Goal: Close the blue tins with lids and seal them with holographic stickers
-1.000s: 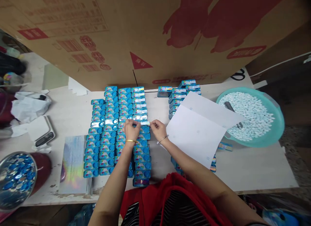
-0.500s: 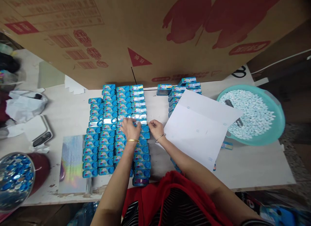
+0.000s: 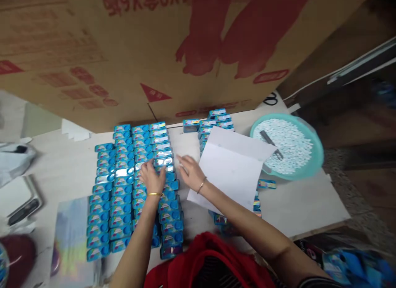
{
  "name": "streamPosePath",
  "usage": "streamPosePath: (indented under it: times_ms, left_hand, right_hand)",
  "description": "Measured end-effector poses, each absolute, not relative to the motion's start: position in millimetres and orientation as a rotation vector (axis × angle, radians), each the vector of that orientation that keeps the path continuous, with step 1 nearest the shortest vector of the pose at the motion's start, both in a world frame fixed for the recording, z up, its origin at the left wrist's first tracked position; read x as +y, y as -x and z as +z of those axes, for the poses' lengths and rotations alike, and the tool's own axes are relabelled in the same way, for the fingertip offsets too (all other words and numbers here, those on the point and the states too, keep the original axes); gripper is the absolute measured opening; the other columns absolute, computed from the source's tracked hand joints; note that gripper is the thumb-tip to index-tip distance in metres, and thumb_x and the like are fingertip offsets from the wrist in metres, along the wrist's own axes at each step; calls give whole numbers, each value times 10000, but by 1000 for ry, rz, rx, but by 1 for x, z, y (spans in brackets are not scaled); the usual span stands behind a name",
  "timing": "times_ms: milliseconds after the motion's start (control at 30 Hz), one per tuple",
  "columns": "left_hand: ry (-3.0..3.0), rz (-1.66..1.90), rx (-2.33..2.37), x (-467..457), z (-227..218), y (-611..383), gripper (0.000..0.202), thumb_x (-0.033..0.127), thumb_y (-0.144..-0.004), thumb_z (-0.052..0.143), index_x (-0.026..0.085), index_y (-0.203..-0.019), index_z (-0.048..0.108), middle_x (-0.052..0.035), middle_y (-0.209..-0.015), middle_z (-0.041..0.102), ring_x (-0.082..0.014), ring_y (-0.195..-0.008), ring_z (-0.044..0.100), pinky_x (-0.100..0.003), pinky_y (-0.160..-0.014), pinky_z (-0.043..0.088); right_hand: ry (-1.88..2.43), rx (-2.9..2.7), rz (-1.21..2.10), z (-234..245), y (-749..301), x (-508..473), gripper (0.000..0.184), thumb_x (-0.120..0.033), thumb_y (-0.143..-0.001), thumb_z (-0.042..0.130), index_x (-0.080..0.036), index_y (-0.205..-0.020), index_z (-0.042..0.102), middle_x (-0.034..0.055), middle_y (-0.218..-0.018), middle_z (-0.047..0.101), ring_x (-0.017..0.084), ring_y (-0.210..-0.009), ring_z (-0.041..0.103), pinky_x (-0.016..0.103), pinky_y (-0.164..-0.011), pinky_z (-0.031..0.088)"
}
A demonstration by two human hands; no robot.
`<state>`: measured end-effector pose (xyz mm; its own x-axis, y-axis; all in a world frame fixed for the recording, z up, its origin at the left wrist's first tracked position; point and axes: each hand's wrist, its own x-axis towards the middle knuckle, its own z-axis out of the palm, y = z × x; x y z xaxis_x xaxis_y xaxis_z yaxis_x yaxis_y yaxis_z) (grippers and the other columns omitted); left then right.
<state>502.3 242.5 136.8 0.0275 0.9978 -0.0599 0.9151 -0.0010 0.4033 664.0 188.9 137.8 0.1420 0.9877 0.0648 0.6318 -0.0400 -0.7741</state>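
Note:
Small blue tins [image 3: 124, 189] with printed lids lie in long columns on the table. My left hand [image 3: 152, 178] rests over the middle columns with its fingers apart, touching the tins' tops. Just right of the last column is my right hand [image 3: 191, 173], slightly blurred, with thumb and fingers apart and nothing visible in them. Beside it lies a white sheet [image 3: 230, 168], which partly covers a second group of blue tins [image 3: 206, 123]. Some tins are hidden under my left hand and forearm.
A large printed cardboard box [image 3: 123, 73] stands along the back. To the right, a turquoise basin [image 3: 317, 149] holds many small white pieces and a dark-handled tool [image 3: 269, 141]. Shiny sticker sheets [image 3: 74, 238] and a white scale [image 3: 18, 197] are at the left.
My right hand has gone from a pinch beside the tins to spread fingers, a little away from them. The left hand stays over the tins. The view has shifted right and tilted.

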Motion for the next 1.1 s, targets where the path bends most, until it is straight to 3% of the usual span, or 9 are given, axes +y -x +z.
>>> streamPosePath:
  times_ms: [100,200,300,433,567,700,767,933,1100]
  left_hand:
    - [-2088,647,1582,266,147,-531,290,397,-856,549,180,-1036,621,-102,-1041,619,-263,-1030,561,-425,-929,425]
    - [-2058,856,1230,290,166,-586,260,380,-887,508,178,-995,630,-77,-972,658,-200,-916,604,-345,-870,468]
    - [-2056,828,1006,303,183,-645,276,355,-912,476,175,-1049,635,-82,-1022,680,-187,-939,621,-322,-877,473]
    - [-2300,331,624,294,181,-690,264,342,-868,560,228,-1087,655,-68,-1119,669,-212,-1072,596,-344,-953,432]
    - [-2505,-101,472,255,161,-688,382,349,-693,758,239,-1044,656,-79,-1120,647,-268,-1063,580,-403,-928,400]
    - [-2628,-165,561,221,157,-666,121,300,-855,593,188,-880,629,-93,-979,654,-257,-1005,568,-421,-916,332]
    - [-2598,-184,564,216,160,-656,199,306,-928,472,185,-852,611,-74,-881,657,-223,-916,580,-397,-885,328]
    - [-2553,-153,604,219,170,-636,242,319,-956,414,206,-979,627,-58,-862,664,-206,-849,583,-384,-854,338]
    - [-2735,41,631,214,171,-629,254,250,-940,433,239,-1096,633,-95,-1084,650,-240,-1021,538,-402,-863,354]
  right_hand:
    - [2169,-1495,104,173,-750,191,627,-463,-899,485,-185,-1449,373,163,-1405,430,343,-1306,335,513,-1055,272]
    - [2485,-1401,0,183,-833,172,563,-420,-881,512,-141,-1367,459,190,-1320,514,381,-1288,357,606,-1041,189]
    - [2387,-1573,212,175,-864,137,249,-192,-879,457,-163,-1024,658,123,-946,657,276,-964,575,470,-954,365]
    - [2027,-1750,259,159,-829,82,238,-136,-890,424,-197,-891,654,99,-907,628,231,-921,568,361,-828,462]
    - [1894,-1819,252,144,-789,40,226,-162,-918,434,-213,-904,654,111,-1080,616,249,-1102,523,415,-933,446]
    - [1972,-1706,229,139,-783,32,266,-302,-948,461,-186,-1129,618,145,-1281,547,278,-1246,432,460,-1026,369]
    - [2097,-1577,160,143,-786,43,345,-330,-962,433,-171,-1239,565,154,-1305,537,294,-1265,406,492,-1057,294]
    - [2137,-1615,338,150,-791,89,303,-291,-990,371,-188,-932,650,81,-906,656,224,-897,531,383,-877,312]
    - [2091,-1676,456,147,-787,116,271,-267,-975,419,-182,-806,614,58,-833,650,212,-862,524,338,-755,269]
